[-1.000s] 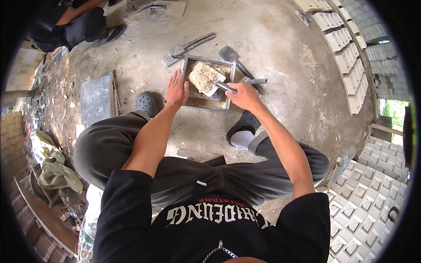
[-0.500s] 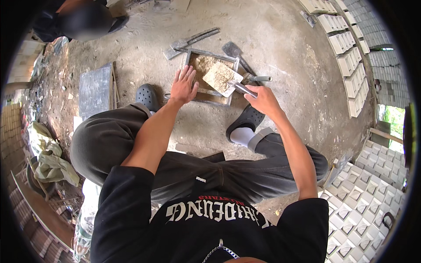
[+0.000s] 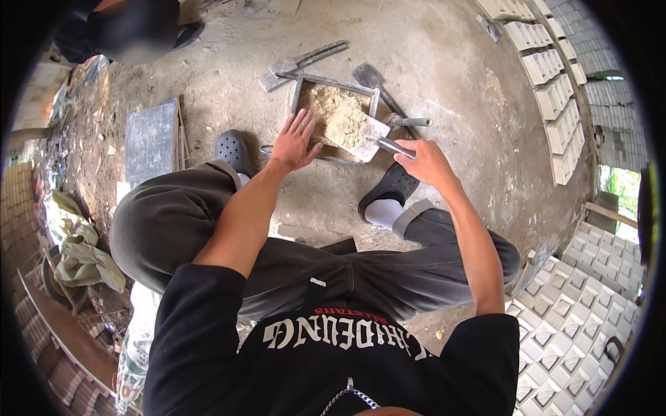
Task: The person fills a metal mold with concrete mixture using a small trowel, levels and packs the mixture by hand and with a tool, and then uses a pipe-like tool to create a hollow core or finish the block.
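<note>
My right hand (image 3: 422,161) is closed round the handle of a trowel (image 3: 369,143), whose pale flat blade sits over the near right corner of a square mould frame (image 3: 300,97). Inside the frame lies a heap of crumbly beige mix (image 3: 340,114), spread from the far left side to the blade. With fingers stretched out, my left hand (image 3: 295,141) rests at the frame's left edge and holds nothing. A tool with a grey handle (image 3: 416,122) lies just right of the frame.
Beyond the frame lie a scraper-like tool (image 3: 305,62) and a flat-bladed tool (image 3: 371,78). A dark board (image 3: 151,142) is at the left. Pale moulded blocks (image 3: 544,69) line the right side, with patterned ones (image 3: 576,326) stacked nearer. Another person (image 3: 132,31) is at the far left.
The mix that lay on the trowel blade is now in the frame. The trowel and my right hand have shifted slightly right and nearer, and my left hand moved a little.
</note>
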### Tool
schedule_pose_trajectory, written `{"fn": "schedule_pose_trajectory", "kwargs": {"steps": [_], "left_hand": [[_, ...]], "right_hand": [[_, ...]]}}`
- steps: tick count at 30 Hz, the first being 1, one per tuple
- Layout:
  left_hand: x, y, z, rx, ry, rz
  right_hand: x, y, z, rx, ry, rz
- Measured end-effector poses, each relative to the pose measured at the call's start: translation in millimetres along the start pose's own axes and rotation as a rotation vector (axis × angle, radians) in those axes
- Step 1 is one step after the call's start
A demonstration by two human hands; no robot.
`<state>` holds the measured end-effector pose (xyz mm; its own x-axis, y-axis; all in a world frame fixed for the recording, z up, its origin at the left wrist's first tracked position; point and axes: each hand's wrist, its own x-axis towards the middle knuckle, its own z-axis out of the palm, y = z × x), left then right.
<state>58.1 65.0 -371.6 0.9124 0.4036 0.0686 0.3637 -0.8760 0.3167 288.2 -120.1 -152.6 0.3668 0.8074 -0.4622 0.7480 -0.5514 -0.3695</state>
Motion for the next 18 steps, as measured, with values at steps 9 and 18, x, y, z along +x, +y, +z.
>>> {"fn": "schedule_pose_trajectory", "kwargs": {"steps": [9,18], "left_hand": [[-22,26,4,-0.011,-0.134,0.347],[-29,35,11,0.086,-0.177,0.402]], "right_hand": [[-7,31,7,-0.003,0.086,-0.117],[-32,10,-17,-0.016,-0.078,0.091]]}}
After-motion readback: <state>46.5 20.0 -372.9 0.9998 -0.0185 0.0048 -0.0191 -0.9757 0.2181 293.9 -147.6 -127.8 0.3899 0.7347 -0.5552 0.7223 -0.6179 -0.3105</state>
